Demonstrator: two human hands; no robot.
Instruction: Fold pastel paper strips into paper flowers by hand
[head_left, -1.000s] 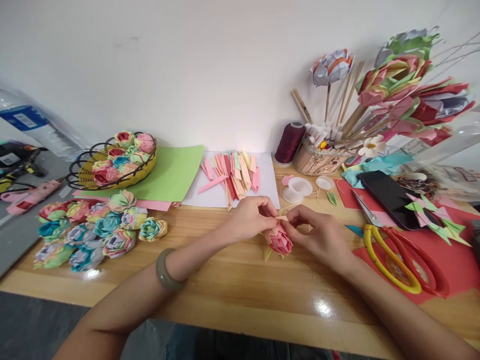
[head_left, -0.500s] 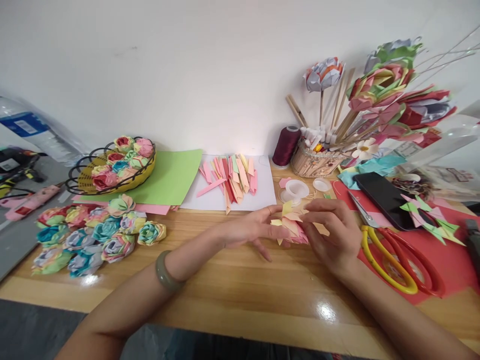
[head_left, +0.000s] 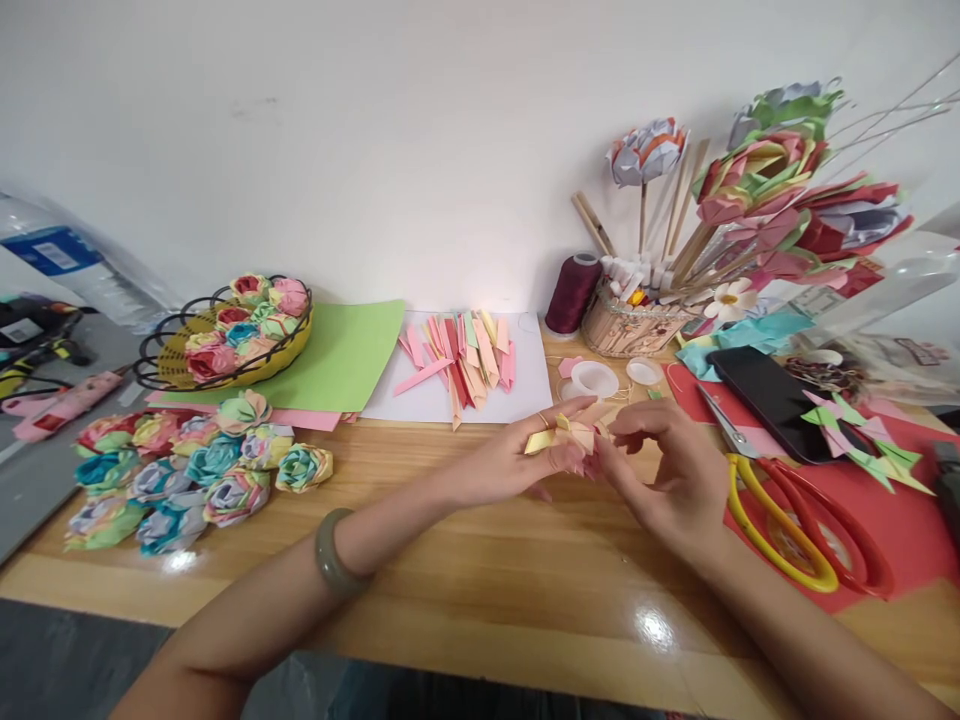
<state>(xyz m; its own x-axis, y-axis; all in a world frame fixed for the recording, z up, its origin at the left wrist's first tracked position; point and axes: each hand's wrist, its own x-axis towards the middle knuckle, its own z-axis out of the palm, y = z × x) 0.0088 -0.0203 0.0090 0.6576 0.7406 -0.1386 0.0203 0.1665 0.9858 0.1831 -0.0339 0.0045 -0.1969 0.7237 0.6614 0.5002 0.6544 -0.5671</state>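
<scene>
Over the middle of the wooden table (head_left: pixel 480 580) both hands meet around a small folded paper flower (head_left: pixel 568 436) with yellow and pink petals. My left hand (head_left: pixel 517 455) cups it from the left, fingers curled round it, a ring on one finger and a green bangle on the wrist. My right hand (head_left: pixel 664 465) pinches the flower's right side with thumb and fingers. Much of the flower is hidden between the fingers.
Folded paper strips (head_left: pixel 465 355) lie on white paper behind the hands. Paper roses (head_left: pixel 187 460) are piled at the left, beside a wire basket (head_left: pixel 225 335) of more. Yellow and red scissors (head_left: pixel 795 520), a phone (head_left: pixel 780 395), thread spools (head_left: pixel 574 290) and a holder of paper flowers (head_left: pixel 637 320) stand at the right.
The flower has been turned over: its pink bud faced me, now yellow petal tips show. Both hands lifted it slightly and shifted their hold, the left hand now cupping it.
</scene>
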